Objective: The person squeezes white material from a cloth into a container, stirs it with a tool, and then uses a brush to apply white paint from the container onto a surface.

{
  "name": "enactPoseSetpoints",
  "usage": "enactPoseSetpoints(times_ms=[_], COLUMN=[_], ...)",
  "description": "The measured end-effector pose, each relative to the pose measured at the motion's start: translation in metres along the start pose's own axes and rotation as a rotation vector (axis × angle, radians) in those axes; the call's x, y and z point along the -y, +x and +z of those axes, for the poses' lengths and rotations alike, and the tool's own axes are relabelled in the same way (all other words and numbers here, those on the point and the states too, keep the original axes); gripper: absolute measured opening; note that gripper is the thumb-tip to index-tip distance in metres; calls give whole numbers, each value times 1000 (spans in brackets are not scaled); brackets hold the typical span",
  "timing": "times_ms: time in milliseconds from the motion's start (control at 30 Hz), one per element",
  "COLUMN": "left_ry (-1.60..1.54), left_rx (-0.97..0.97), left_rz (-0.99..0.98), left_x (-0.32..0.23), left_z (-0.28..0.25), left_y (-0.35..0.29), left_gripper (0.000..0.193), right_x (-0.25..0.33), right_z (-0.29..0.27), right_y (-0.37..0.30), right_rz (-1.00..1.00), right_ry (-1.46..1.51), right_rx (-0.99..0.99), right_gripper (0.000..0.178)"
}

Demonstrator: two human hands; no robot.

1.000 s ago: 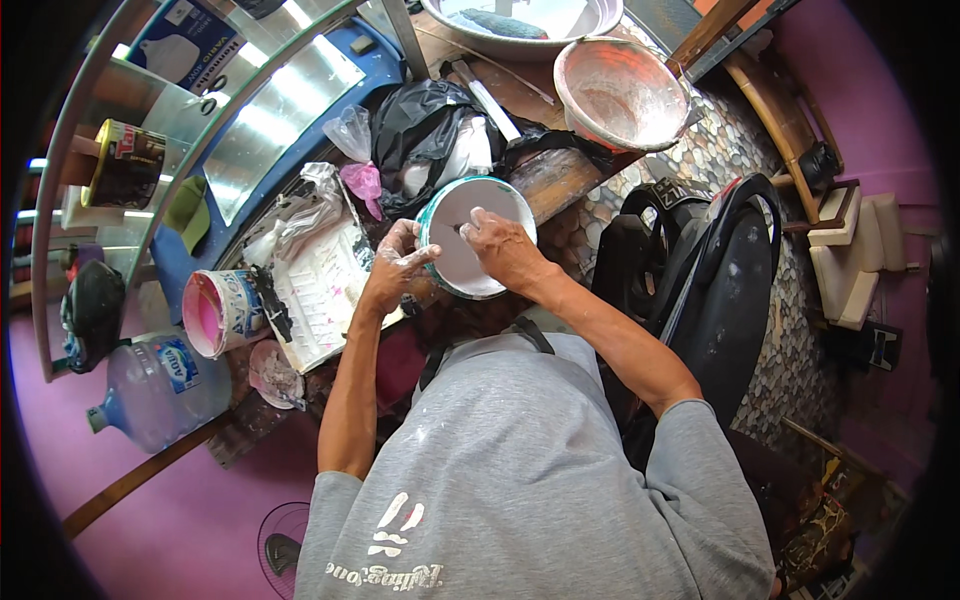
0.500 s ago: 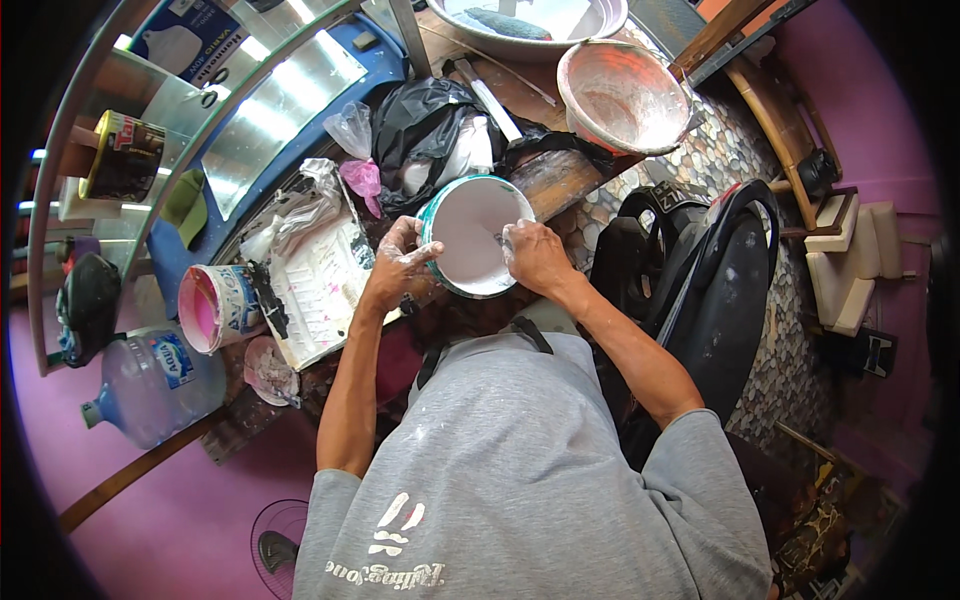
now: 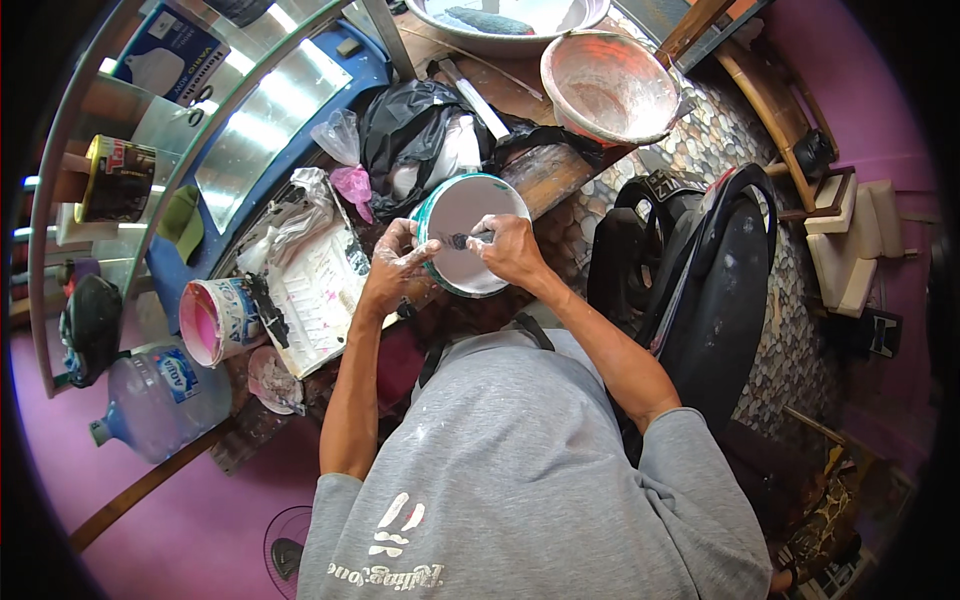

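A round paint can (image 3: pixel 478 205) with a teal rim and a white surface rests on the wooden bench in front of me. My left hand (image 3: pixel 398 264), smeared with white paint, grips its left rim. My right hand (image 3: pixel 512 250) lies over its lower right part and pinches a small dark tool (image 3: pixel 459 241), whose tip touches the white surface near the middle. Both forearms reach up from my grey shirt.
A pink-lined paint bucket (image 3: pixel 214 320) and a stained paper-lined tray (image 3: pixel 322 285) sit to the left. A black plastic bag (image 3: pixel 415 125) lies behind the can, a pinkish basin (image 3: pixel 608 86) beyond it. A water jug (image 3: pixel 150 400) stands lower left, a black vehicle seat (image 3: pixel 722 280) to the right.
My right hand has moved from the can's top rim down its right side to the middle of the white surface. The can has shifted slightly. My left hand stays on the left rim.
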State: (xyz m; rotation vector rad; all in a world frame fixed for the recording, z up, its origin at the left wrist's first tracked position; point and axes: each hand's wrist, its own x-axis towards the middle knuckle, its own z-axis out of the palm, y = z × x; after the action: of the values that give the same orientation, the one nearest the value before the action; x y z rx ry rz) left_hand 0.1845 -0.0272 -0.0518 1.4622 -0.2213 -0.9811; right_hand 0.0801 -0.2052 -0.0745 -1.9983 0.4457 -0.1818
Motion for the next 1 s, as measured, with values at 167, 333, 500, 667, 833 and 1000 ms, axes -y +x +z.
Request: enactPoseSetpoints(times_ms=[167,333,500,667,833,1000], left_ry=[0,7,33,77,41,25], left_rx=[-4,11,24,7,26,15], left_rz=[-5,1,2,-3,-9,7], left_x=[3,5,-2,7,1,4], left_z=[-6,-4,2,-7,-2,-2], left_y=[-1,-3,-2,-3,-4,-5], left_gripper=[26,26,26,26,26,27], right_x=[-6,-6,-7,-7,3,-12], right_z=[-15,-11,-4,4,1,-10], right_y=[-10,-7,-10,-4,-8,-9], right_rz=[-11,-199,-333,-345,-418,-443], right_ry=[-292,-370,-319,-359,-274,-389], right_rx=[2,-147,-50,-100,12,-206], right_gripper=[17,13,11,10,9,9])
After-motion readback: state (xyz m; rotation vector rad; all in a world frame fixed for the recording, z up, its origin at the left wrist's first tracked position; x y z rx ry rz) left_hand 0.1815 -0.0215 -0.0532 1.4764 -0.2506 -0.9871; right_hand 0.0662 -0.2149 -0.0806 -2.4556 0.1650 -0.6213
